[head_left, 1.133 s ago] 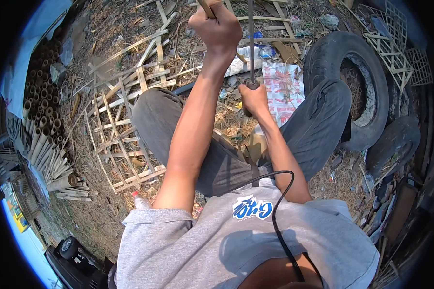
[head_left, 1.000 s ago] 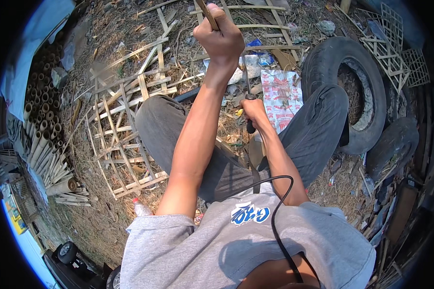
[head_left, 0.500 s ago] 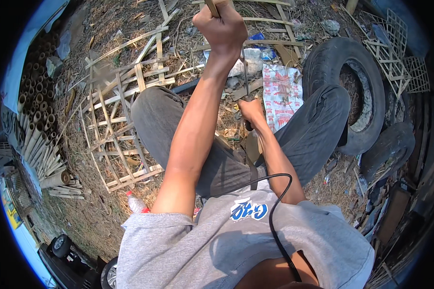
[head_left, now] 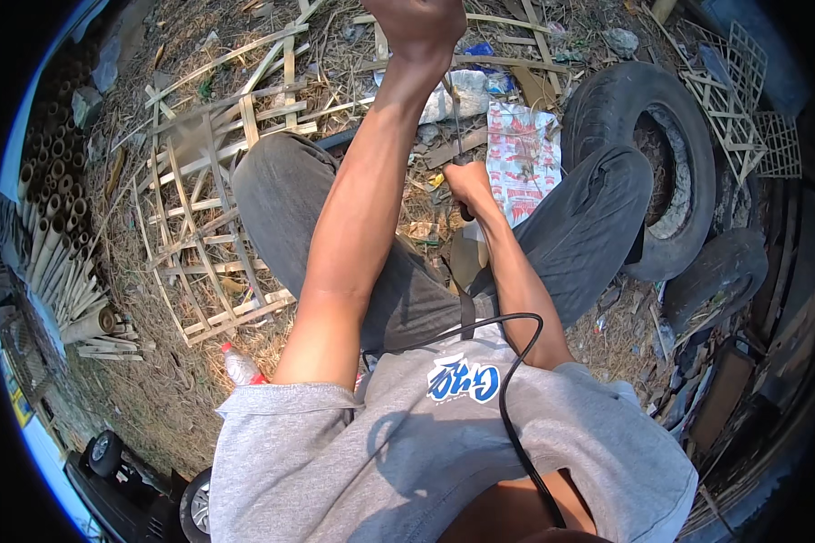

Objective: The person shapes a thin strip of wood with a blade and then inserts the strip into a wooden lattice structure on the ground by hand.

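Note:
My left hand [head_left: 421,27] is closed in a fist at the top edge, with my arm stretched far forward. A brownish strip showed above this fist a moment ago; the edge now cuts it off. My right hand [head_left: 471,185] is wrapped round the black handle of a knife [head_left: 457,122], between my bent knees. The knife's thin blade points away from me, and its tip comes close below my left wrist. Whether blade and strip touch I cannot tell. A woven lattice of bamboo strips [head_left: 210,226] lies on the ground beside my left knee.
An old tyre [head_left: 607,113] lies by my right knee, with a printed plastic sheet [head_left: 521,163] between. Stacked bamboo poles [head_left: 59,204] stand at far left. A plastic bottle [head_left: 242,365] is near my left elbow. A black cable [head_left: 507,398] runs over my shirt.
My left fist has moved slightly farther forward, partly out of the picture. My right hand keeps hold of the knife, almost in place. The whole view has shifted a little.

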`<state>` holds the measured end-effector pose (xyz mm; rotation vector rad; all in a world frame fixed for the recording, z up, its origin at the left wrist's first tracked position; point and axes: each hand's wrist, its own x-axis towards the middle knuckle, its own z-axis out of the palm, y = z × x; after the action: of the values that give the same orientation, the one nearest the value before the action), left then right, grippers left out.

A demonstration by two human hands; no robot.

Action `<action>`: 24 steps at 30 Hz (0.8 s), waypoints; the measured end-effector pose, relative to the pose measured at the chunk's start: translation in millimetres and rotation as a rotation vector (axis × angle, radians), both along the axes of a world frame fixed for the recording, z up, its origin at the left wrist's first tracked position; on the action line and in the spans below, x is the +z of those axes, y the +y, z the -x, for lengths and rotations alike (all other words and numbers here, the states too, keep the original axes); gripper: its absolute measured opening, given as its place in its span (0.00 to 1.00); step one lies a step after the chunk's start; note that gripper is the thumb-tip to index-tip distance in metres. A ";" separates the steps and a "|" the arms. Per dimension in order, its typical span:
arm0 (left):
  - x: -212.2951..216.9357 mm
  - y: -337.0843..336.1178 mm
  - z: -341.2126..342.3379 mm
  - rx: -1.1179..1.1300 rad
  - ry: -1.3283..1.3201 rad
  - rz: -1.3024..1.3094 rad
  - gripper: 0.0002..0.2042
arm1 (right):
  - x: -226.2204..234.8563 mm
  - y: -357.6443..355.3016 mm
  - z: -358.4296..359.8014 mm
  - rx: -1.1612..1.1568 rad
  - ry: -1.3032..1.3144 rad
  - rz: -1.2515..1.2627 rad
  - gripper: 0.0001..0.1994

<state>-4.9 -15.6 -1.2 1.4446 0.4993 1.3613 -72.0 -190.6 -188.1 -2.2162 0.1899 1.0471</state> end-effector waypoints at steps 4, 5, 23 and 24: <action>-11.7 13.4 3.6 0.126 0.006 -0.097 0.27 | 52.8 8.7 -13.0 -0.094 0.182 -0.323 0.07; -3.8 18.6 -3.8 0.168 -0.009 -0.152 0.27 | 69.4 9.0 -15.3 -0.104 0.073 -0.380 0.08; -2.8 16.5 -10.8 0.149 0.033 -0.162 0.26 | 86.8 14.5 -38.8 -0.062 -0.028 -0.509 0.09; -2.7 16.6 -11.2 0.155 0.060 -0.162 0.26 | 95.1 16.6 -35.7 -0.075 -0.078 -0.518 0.10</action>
<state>6.3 0.9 -3.9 1.6091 0.5601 1.5136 -36.3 -174.0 -93.0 -1.7618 -0.0329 0.8518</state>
